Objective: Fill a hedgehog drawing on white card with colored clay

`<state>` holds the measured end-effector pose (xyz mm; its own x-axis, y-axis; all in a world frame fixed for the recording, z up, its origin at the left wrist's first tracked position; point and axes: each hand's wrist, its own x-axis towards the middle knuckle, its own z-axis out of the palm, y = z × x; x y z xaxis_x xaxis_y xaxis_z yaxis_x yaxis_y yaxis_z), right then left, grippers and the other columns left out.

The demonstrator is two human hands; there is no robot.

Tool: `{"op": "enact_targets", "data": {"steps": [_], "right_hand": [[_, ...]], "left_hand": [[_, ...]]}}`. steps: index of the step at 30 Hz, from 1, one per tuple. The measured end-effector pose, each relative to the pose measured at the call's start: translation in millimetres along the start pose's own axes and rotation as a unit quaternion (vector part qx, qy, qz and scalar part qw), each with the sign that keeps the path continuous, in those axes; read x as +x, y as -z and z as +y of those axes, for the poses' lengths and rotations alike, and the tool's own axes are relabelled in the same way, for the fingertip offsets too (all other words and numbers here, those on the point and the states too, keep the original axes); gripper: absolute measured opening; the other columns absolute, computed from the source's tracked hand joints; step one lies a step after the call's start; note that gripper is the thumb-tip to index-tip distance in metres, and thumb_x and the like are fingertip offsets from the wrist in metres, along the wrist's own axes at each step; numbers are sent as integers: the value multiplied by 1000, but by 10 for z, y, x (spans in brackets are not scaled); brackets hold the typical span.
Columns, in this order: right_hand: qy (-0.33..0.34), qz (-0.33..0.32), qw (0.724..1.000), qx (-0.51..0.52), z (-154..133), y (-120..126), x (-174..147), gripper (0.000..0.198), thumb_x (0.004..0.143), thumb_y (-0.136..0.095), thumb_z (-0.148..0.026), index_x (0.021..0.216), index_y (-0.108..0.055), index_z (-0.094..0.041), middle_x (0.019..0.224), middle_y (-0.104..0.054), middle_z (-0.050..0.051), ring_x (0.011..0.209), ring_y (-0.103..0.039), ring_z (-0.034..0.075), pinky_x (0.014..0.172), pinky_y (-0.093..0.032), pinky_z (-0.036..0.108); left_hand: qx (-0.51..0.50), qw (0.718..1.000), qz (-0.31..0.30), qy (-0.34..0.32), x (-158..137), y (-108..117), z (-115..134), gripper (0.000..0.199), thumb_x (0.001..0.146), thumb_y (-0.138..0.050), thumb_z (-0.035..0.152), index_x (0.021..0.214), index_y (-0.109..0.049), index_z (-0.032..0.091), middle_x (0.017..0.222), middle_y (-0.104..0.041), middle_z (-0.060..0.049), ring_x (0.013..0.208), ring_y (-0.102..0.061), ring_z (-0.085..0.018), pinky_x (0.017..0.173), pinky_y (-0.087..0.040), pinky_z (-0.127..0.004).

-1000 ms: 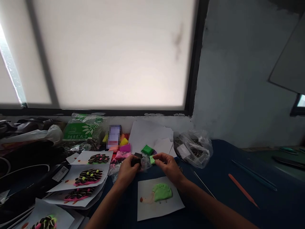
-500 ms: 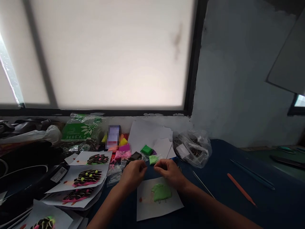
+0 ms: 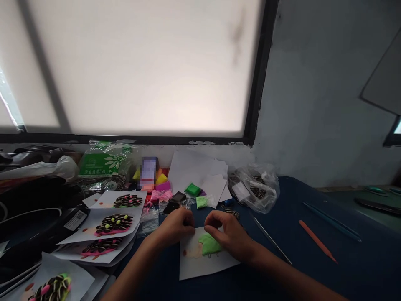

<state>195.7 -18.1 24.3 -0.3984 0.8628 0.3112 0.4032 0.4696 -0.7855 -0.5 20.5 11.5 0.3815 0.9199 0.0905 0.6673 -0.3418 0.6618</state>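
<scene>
A white sheet of paper (image 3: 194, 269) lies in front of me, bearing a drawn animal outline with light green clay (image 3: 210, 244) pressed over its body. My left hand (image 3: 177, 225) is at the sheet's upper left corner, fingers curled together. Over the upper right part hovers or rests my right hand (image 3: 227, 232), thumb and forefinger pinched close, covering part of the clay. Whatever the fingertips hold, if anything, is too small or hidden to make out. Just beyond the hands lie a light green clay packet (image 3: 202, 202) and a darker green one (image 3: 193, 189).
Finished sheets with sunflower-seed hedgehogs (image 3: 114, 225) are stacked at left. Behind stand a green seed bag (image 3: 103, 165) and a clear bag of seeds (image 3: 258, 190). A metal rod (image 3: 272, 240), an orange tool (image 3: 316, 240) and a blue tool (image 3: 332, 221) lie to the right.
My hands have come down nearer to the paper, and the right one now covers more of the green clay. The camera view has tilted slightly downward.
</scene>
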Motion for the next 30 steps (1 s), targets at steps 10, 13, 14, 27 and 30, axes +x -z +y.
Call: {"op": "enact_targets", "data": {"steps": [10, 13, 14, 27, 30], "right_hand": [[-10, 8, 1000, -8, -16, -39, 34, 40, 95, -48, -38, 60, -50, -19, 56, -44, -3, 51, -38, 11, 50, -30, 25], [-12, 16, 1000, -6, -30, -50, 80, 25, 90, -56, -30, 67, -56, -19, 61, -50, -2, 56, -44, 13, 52, -33, 24], [-13, 18, 1000, -5, -29, -55, 110, 18, 87, -58, -26, 70, -59, -19, 64, -53, -2, 58, -46, 13, 53, -35, 24], [-23, 30, 998, 42, 141, -210, 508, 23, 84, -56, -23, 62, -58, -18, 60, -55, -1, 55, -48, 12, 53, -35, 23], [-25, 33, 998, 52, 162, -198, 477, 22, 84, -56, -23, 63, -58, -18, 60, -57, -1, 56, -50, 13, 55, -37, 24]], "left_hand": [[102, 945, 309, 33, 19, 221, -105, 31, 82, -49, 10, 106, -68, 15, 112, -67, -11, 102, -61, -25, 87, -46, -34], [162, 950, 254, 80, -4, 214, -176, 40, 83, -51, 8, 120, -63, 13, 125, -63, -14, 116, -57, -28, 97, -43, -37], [172, 953, 229, 94, -9, 199, -190, 41, 83, -53, 9, 123, -61, 14, 126, -63, -14, 117, -57, -28, 98, -43, -37], [307, 913, 216, 162, -30, 145, -328, 48, 83, -49, 5, 130, -54, 14, 123, -66, -17, 113, -61, -31, 94, -44, -40], [263, 922, 249, 137, -50, 166, -330, 42, 86, -42, 4, 124, -59, 16, 114, -70, -14, 108, -64, -28, 92, -45, -39]]}}
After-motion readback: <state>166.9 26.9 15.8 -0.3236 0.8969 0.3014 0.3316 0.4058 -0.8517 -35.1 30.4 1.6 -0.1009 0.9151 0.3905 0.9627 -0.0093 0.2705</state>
